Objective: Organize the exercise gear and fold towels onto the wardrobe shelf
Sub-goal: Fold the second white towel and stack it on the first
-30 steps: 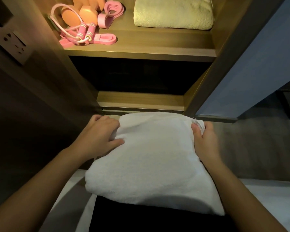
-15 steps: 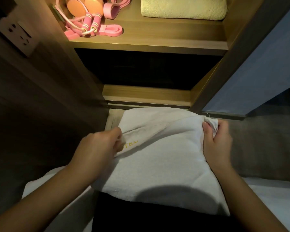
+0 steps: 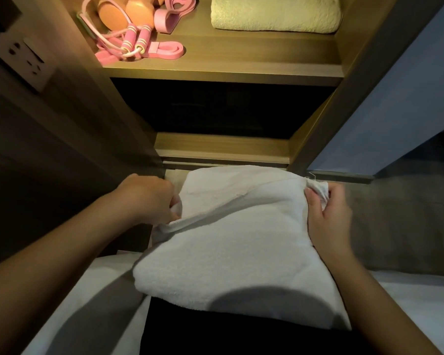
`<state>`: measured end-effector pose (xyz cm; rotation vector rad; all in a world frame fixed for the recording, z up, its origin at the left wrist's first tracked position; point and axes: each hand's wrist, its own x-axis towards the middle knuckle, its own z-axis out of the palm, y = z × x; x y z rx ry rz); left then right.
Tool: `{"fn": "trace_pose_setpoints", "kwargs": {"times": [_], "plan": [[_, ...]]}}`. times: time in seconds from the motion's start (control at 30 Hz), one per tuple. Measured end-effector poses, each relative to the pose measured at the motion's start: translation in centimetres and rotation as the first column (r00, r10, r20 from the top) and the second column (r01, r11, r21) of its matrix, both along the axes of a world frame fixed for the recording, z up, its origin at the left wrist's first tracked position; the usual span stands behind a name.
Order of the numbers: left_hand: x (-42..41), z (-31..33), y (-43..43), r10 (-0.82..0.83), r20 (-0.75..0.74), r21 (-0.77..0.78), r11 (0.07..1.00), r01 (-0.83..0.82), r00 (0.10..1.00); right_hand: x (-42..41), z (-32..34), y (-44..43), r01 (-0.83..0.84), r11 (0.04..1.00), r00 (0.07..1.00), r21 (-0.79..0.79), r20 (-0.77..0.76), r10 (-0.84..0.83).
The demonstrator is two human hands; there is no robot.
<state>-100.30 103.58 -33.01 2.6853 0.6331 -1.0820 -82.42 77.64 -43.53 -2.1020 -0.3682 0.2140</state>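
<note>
A white towel [image 3: 241, 242] lies folded across my lap in front of the wardrobe. My left hand [image 3: 149, 198] grips its far left edge, fingers curled into the fold. My right hand [image 3: 326, 213] pinches the far right corner, which bunches up between thumb and fingers. On the lit wardrobe shelf [image 3: 241, 65] above sit a folded pale yellow towel [image 3: 274, 14] at the right, and at the left a pink jump rope [image 3: 131, 44], pink resistance bands [image 3: 167, 49] and orange dumbbells [image 3: 128, 14].
Below the shelf is a dark open compartment [image 3: 215, 108]. A wall socket [image 3: 23, 60] sits on the wooden panel at the left. A blue wardrobe door [image 3: 395, 98] stands open at the right. White bedding [image 3: 420, 303] lies under me.
Both hands went from resting flat on the towel to gripping its far edge and corner. The left fold has been lifted and pulled outward. The view tilted slightly up.
</note>
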Motion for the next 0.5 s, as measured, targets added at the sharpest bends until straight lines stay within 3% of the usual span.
{"fn": "trace_pose_setpoints", "kwargs": {"times": [0.1,0.23,0.37,0.5], "plan": [[1.1,0.1,0.4,-0.124,-0.145,0.008,0.992,0.126,0.982,-0.1,0.1,0.0,-0.006,1.0,1.0,0.001,0.009,0.006],[1.0,-0.7,0.8,-0.202,-0.162,0.014,0.978,0.207,0.966,-0.1,0.1,-0.1,-0.015,1.0,1.0,0.005,0.007,0.015],[0.6,-1.9,1.0,-0.201,-0.066,0.019,0.979,0.203,0.977,-0.1,0.1,0.0,-0.016,1.0,1.0,0.017,0.005,0.016],[-0.6,-1.4,1.1,-0.272,0.252,0.053,0.962,0.267,0.929,-0.1,0.7,-0.2,-0.011,0.997,1.0,0.072,-0.005,0.012]]}}
